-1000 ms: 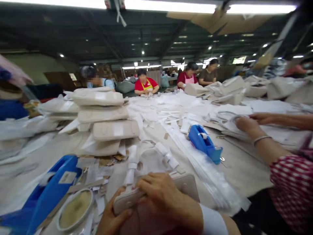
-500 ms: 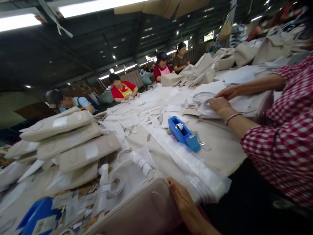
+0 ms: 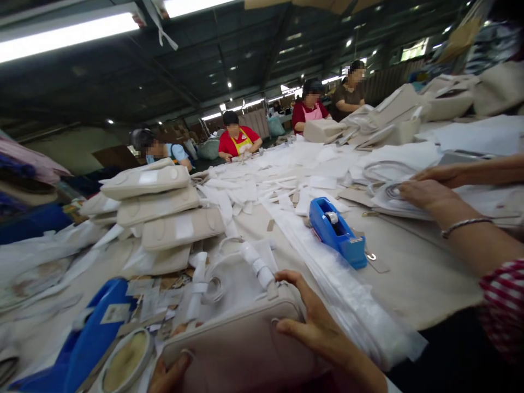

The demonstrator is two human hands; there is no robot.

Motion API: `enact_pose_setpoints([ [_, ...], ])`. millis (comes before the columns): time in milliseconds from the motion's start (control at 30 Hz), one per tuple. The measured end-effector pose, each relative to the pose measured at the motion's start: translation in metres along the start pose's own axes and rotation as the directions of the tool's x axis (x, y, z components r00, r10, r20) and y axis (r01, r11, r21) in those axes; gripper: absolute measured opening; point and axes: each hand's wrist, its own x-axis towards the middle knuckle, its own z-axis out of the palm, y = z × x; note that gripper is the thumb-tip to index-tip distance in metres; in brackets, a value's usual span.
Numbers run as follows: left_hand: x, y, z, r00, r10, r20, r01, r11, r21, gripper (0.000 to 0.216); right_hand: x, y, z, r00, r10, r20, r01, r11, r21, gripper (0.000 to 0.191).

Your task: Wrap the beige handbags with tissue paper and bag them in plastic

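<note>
The right hand [image 3: 313, 325], which a second ago lay across the top of the bag [image 3: 241, 349] near its left end, has moved to the right end, its grip clamped there with thumb in front and fingers over the top edge. The left hand [image 3: 170, 374], out of view half a second ago, shows again clamped on the left end. The bag now seems steadied from both sides, at the near edge of the desk [image 3: 409, 278], between two tape dispensers [image 3: 338, 234].
</note>
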Motion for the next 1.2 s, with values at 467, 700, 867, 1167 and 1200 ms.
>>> enact_pose_setpoints([
  [467, 0.014, -0.015, -0.024, 0.969, 0.199, 0.146, -0.225, 0.955, 0.192, 0.068, 0.01, 0.023, 0.012, 0.988, -0.102, -0.119, 0.068, 0.962, -0.263, 0.07],
  [700, 0.016, -0.004, -0.012, 0.928, 0.282, 0.245, -0.339, 0.911, 0.235, 0.056, 0.008, 0.004, 0.019, 0.977, 0.05, -0.208, -0.115, 0.944, -0.31, 0.063],
  [867, 0.019, -0.004, -0.001, 0.956, 0.225, 0.188, -0.27, 0.925, 0.268, 0.057, 0.012, 0.006, 0.029, 0.933, 0.213, -0.29, -0.28, 0.937, -0.21, 0.069],
  [1167, 0.033, -0.013, 0.012, 0.974, 0.202, 0.106, -0.228, 0.88, 0.417, 0.051, 0.025, 0.048, 0.025, 0.915, 0.164, -0.37, -0.298, 0.891, -0.341, 0.077],
  [1200, 0.034, -0.013, 0.013, 0.972, 0.218, 0.092, -0.235, 0.851, 0.469, 0.049, 0.026, 0.05, 0.025, 0.915, 0.151, -0.375, -0.299, 0.878, -0.375, 0.075],
])
